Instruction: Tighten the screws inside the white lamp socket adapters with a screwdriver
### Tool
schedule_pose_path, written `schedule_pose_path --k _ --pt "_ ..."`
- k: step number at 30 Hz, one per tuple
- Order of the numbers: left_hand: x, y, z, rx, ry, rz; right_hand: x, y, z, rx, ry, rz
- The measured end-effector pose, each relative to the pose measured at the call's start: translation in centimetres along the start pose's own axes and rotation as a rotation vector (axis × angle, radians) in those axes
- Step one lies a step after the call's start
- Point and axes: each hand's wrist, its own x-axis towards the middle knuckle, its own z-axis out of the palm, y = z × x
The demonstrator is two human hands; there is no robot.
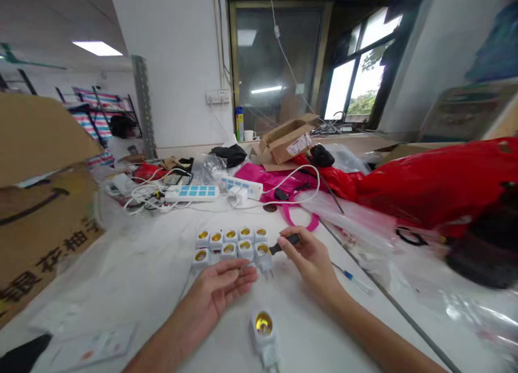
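My right hand [311, 259] grips a screwdriver [290, 240] by its black and yellow handle, its thin shaft pointing left. The tip of the shaft reaches the fingertips of my left hand [229, 281], which is palm up with its fingers stretched out; whether anything small lies there is too blurred to tell. Just beyond both hands stand several white lamp sockets [230, 242] with gold-coloured screw threads, in two rows. Closer to me, a single white lamp socket [264, 330] lies apart, with a white plug piece and a cord at its lower end.
Behind the sockets are white power strips [192, 193] with tangled cords and a magenta bag [267, 176]. A cardboard carton [44, 216] stands at left, a red plastic bag [437, 184] at right. A pen-like blue and clear tool [352, 278] lies beside my right forearm. Another person [127, 138] is far left.
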Motion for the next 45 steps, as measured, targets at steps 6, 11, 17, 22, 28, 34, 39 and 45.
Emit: schedule_pose_path --k 6,11,17,22,28,34,39,45 --pt "0.6 -0.5 -0.4 0.114 0.019 0.024 0.2 0.1 -0.1 0.011 -0.002 0.006" --pt "1.4 -1.1 -1.3 0.172 0.016 0.061 0.3 0.2 0.0 0.025 0.006 -0.001" --pt "1.1 -0.7 -1.2 0.145 0.060 0.050 0.1 -0.2 -0.1 0.025 0.024 -0.027" --pt "0.8 -1.0 -0.8 0.089 0.011 0.084 -0.2 -0.4 0.0 0.015 0.017 -0.051" --pt "0.9 -1.5 -0.6 0.098 0.037 0.074 -0.6 -0.8 0.1 0.002 0.045 -0.090" --pt "0.8 -1.5 -0.5 0.095 0.041 0.065 -0.7 -0.9 0.1 -0.014 0.070 -0.126" --pt "0.7 -1.6 -0.4 0.091 0.034 0.069 -0.8 -0.6 -0.3 -0.026 0.066 -0.134" --pt "0.4 -1.7 -0.1 0.070 0.027 0.075 -0.9 -1.4 0.1 0.045 0.028 -0.151"
